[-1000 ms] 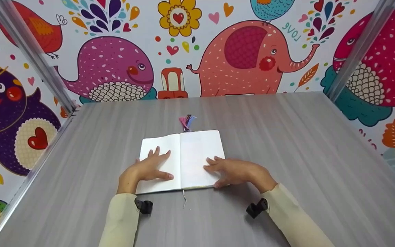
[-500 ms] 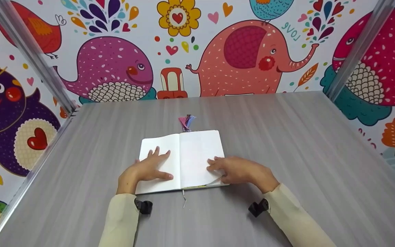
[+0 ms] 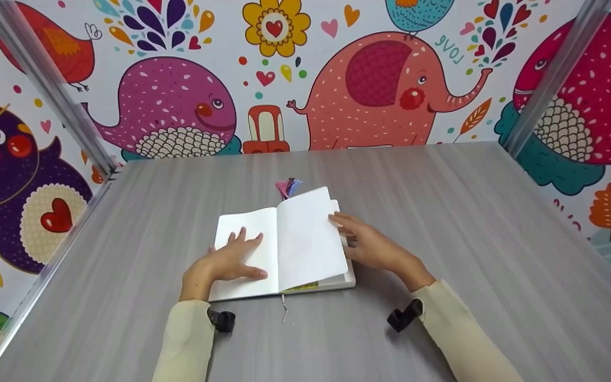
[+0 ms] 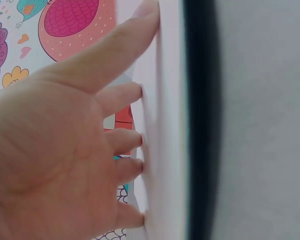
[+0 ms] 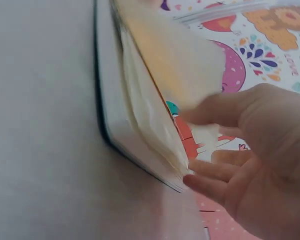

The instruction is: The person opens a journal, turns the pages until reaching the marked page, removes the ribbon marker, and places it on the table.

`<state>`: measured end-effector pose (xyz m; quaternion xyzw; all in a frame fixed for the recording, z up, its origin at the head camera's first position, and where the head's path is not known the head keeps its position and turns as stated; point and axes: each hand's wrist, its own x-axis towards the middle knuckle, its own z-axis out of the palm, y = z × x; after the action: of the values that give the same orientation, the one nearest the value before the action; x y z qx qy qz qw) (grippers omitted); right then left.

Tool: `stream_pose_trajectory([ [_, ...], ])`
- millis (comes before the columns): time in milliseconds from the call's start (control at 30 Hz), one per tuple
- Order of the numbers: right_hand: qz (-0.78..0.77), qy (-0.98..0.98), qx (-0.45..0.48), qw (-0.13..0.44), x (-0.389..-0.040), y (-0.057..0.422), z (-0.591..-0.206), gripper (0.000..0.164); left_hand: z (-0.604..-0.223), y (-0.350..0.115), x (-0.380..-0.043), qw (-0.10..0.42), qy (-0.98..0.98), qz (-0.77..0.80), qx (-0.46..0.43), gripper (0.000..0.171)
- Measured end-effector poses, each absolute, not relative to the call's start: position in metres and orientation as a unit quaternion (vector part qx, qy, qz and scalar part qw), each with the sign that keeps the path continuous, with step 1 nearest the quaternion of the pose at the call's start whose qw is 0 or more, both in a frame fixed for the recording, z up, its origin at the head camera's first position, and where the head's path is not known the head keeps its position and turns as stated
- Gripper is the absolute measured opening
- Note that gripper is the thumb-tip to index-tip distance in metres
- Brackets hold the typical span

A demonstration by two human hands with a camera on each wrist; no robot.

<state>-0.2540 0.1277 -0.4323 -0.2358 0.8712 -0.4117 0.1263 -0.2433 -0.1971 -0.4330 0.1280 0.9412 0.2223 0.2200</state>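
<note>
An open notebook [image 3: 247, 286] with blank white pages lies on the table, its dark cover edge [image 4: 202, 120] showing in the left wrist view. My left hand [image 3: 226, 260] rests spread on the left-hand page, its fingertips pressing the paper. On the other side, a loose page [image 3: 308, 239] stands lifted off the right-hand stack. My right hand [image 3: 372, 246] holds that page at its outer edge, the thumb under it and fingers over it. In the right wrist view the raised page [image 5: 165, 55] tilts away from the page block [image 5: 140, 110].
A pink and blue tassel [image 3: 288, 187] sticks out past the notebook's far edge. A thin ribbon bookmark [image 3: 284, 309] hangs from the near edge onto the grey table [image 3: 433, 212]. Walls with cartoon animals and metal posts [image 3: 555, 79] enclose the table's back and sides.
My right hand has moved up along the page's outer edge, and the page has risen from a small corner curl to a full lift. The left hand stays in place.
</note>
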Motion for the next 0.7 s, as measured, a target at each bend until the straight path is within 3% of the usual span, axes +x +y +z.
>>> stream_pose_trajectory([
  [167, -0.515, 0.827, -0.182, 0.134, -0.256, 0.127, -0.434, 0.057, -0.432, -0.198, -0.243, 0.220, 0.940, 0.227, 0.131, 0.100],
  [400, -0.557, 0.818, -0.106, 0.098, -0.254, 0.116, -0.433, 0.043, -0.432, -0.199, -0.243, 0.218, 0.940, 0.225, 0.138, 0.098],
  [700, -0.569, 0.821, -0.045, 0.023, -0.253, 0.101, -0.440, 0.059, -0.433, -0.199, -0.243, 0.220, 0.939, 0.224, 0.140, 0.098],
])
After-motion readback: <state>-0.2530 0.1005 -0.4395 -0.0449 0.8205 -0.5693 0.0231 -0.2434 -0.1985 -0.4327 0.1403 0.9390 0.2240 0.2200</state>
